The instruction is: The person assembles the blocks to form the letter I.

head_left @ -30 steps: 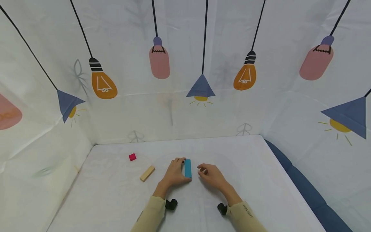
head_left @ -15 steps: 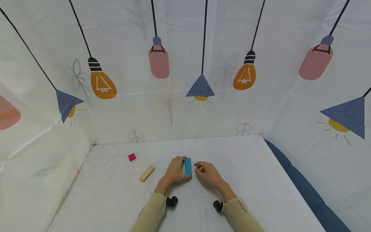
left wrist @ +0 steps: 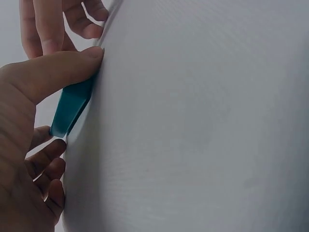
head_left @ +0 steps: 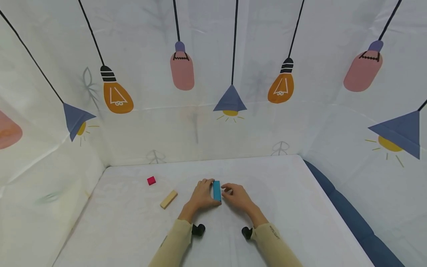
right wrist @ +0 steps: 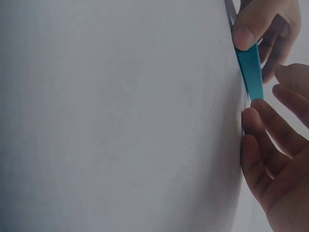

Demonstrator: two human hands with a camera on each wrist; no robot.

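Note:
A long blue block (head_left: pixel 217 191) lies lengthwise on the white table, its long side pointing away from me. My left hand (head_left: pixel 201 195) grips it by the ends, thumb at the near end and fingertips at the far one. The left wrist view shows the thumb over the teal-looking block (left wrist: pixel 72 108). Just right of the block is my right hand (head_left: pixel 239 197), fingers loosely bent and holding nothing. In the right wrist view the fingertips of the right hand (right wrist: pixel 282 150) come close to the block's side (right wrist: pixel 252 70).
A plain wooden block (head_left: pixel 168 199) lies at an angle to the left of my left hand. Farther back and left sits a small red cube (head_left: pixel 151 180). A printed fabric wall (head_left: pixel 200 129) rises behind the table (head_left: pixel 133 230), and a dark blue padded edge (head_left: pixel 347 207) runs along its right.
My right hand has moved left, closer to the blue block. The left hand has shifted slightly forward along with the block, keeping its grip.

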